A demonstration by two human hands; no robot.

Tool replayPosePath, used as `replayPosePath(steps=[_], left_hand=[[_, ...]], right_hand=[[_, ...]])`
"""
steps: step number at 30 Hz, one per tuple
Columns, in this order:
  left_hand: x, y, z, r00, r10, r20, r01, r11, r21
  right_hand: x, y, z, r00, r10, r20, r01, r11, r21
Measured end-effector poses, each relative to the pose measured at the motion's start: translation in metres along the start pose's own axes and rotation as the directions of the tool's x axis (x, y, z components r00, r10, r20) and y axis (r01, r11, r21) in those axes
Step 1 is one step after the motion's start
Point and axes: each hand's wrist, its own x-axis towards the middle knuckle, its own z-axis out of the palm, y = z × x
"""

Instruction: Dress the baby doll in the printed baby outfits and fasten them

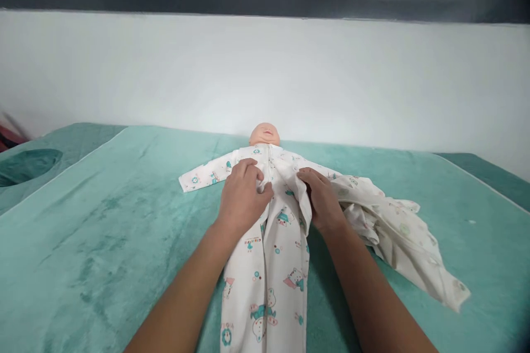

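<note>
A baby doll (265,134) lies on its back, its head toward the wall. It wears a white baby romper (285,265) printed with small animals, its sleeves spread and its legs stretching toward me. On the romper's chest, my left hand (246,193) has its thumb and fingers closed on a bit of the cloth. My right hand (321,193) pinches the romper's edge at the right side of the chest and lifts it a little. The doll's body is hidden by the cloth.
A crumpled white printed garment (401,237) lies to the right, beside the romper's sleeve. Everything rests on a green plush cover (124,242). A white wall (265,71) rises behind the doll's head. Darker green cloth (33,168) shows at the far left.
</note>
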Motion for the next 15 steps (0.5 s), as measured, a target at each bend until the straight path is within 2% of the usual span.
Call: replayPosePath(steps=[4,7,9,11,13,15], left_hand=[[0.002,-0.004,-0.004,0.998,-0.022,-0.062,0.016,0.994,-0.106],[0.005,-0.018,-0.006,0.974,-0.18,-0.14,0.143,0.961,-0.238],[0.005,-0.033,-0.009,0.926,-0.32,-0.199,0.252,0.918,-0.305],[0.004,-0.05,-0.017,0.861,-0.437,-0.26,0.341,0.876,-0.341],[0.0,-0.07,-0.029,0.808,-0.501,-0.311,0.399,0.853,-0.337],[-0.005,-0.09,-0.044,0.774,-0.53,-0.345,0.438,0.843,-0.313]], right_hand=[[0.011,0.015,-0.006,0.972,-0.066,-0.226,0.026,0.984,-0.174],[0.02,0.025,-0.015,0.939,-0.133,-0.316,0.027,0.948,-0.318],[0.021,0.028,-0.024,0.929,-0.188,-0.318,0.043,0.91,-0.412],[0.018,0.028,-0.038,0.921,-0.244,-0.303,0.063,0.862,-0.502],[0.012,0.024,-0.057,0.912,-0.285,-0.293,0.07,0.816,-0.574],[0.005,0.019,-0.08,0.904,-0.311,-0.294,0.064,0.777,-0.626]])
